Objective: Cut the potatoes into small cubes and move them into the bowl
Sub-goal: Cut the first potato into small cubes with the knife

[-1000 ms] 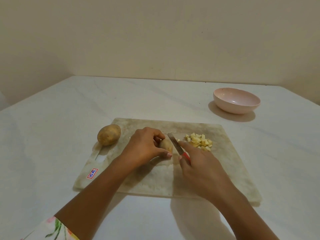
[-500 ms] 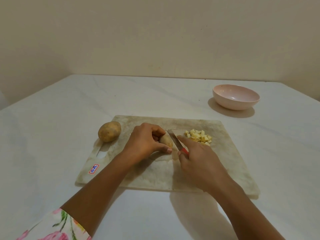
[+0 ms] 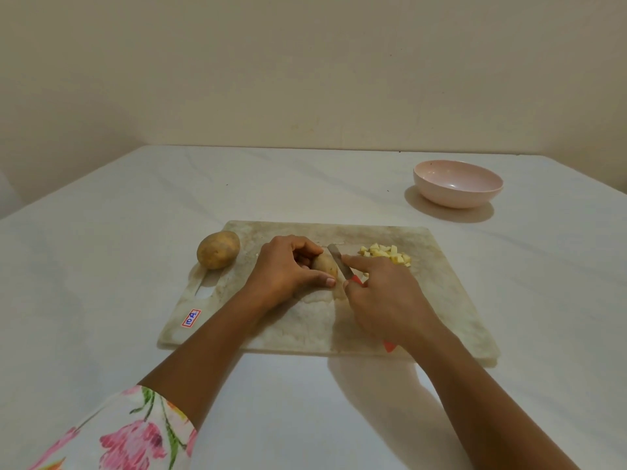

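On the middle of the cutting board (image 3: 441, 300), the left hand (image 3: 288, 269) grips a potato piece (image 3: 325, 265), fingers curled over its top and the thumb pressed along its near side. Only the right end of the piece shows past the fingertips. Its long axis seems to run left to right under the hand, though the hand hides most of it.

The right hand (image 3: 383, 296) holds the knife (image 3: 337, 261) by its red handle, with the forefinger stretched out along the back of the blade. The blade points away and a little to the left, so it lies across the piece's long axis, right at the exposed end. I cannot tell whether the edge has bitten in or only rests there.

So the next cut looks like a downward press at that right end, close to the left thumb and fingertips. There is little uncovered potato between the blade and the fingers, and that is the risk.

A pile of cubes (image 3: 386, 255) lies just right of the blade, on the far right part of the board. The bowl (image 3: 454, 198) stands on the table (image 3: 101, 266) beyond the board's far right corner, nearer the right hand, and looks empty. A whole potato (image 3: 218, 250) waits uncut at the board's far left corner.
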